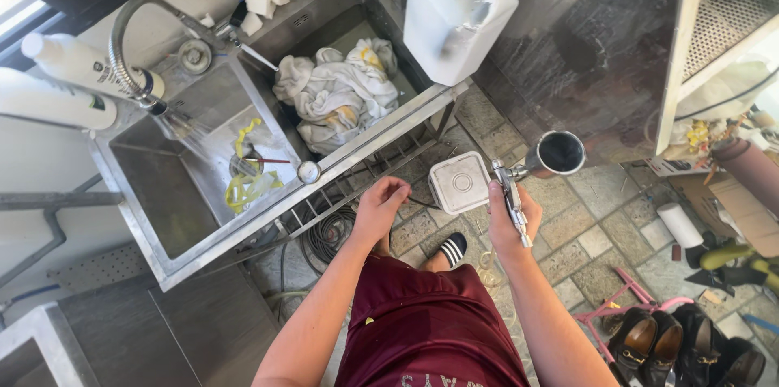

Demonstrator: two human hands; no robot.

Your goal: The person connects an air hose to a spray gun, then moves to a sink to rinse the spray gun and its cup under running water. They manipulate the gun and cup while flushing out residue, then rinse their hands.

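Head view: right hand (510, 221) grips a metal spray gun with open steel cup (531, 172); left hand (380, 204), loosely curled and empty, hovers beside the stainless steel double sink (174, 261).

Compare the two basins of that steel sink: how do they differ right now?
The left basin takes running water from the faucet and holds only yellow scraps; the right basin is filled with a heap of crumpled white cloths and shows no running water. Both are bare steel, side by side.
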